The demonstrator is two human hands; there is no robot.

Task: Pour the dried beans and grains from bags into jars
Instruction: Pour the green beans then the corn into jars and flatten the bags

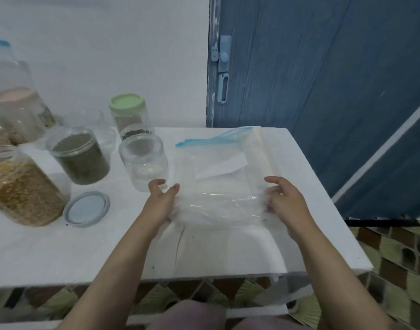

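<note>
A clear, empty-looking zip bag (pixel 218 167) with a blue seal strip lies flat on the white table (pixel 85 253), its near end folded up. My left hand (pixel 162 201) holds the bag's near left edge, thumb on top. My right hand (pixel 284 198) grips the near right edge, fingers curled into the plastic. An open, empty clear jar (pixel 143 161) stands just left of the bag. Further left, an open jar of small green beans (pixel 80 158) and a large jar of yellowish grain (pixel 21 186) stand. A grey-blue lid (pixel 86 209) lies flat in front of them.
A green-lidded jar (pixel 130 115) holding a little dark grain stands at the back by the wall. More jars (pixel 21 113) crowd the far left. A blue door (pixel 323 79) lies behind the table's right side. The table's right edge drops to a tiled floor (pixel 394 253).
</note>
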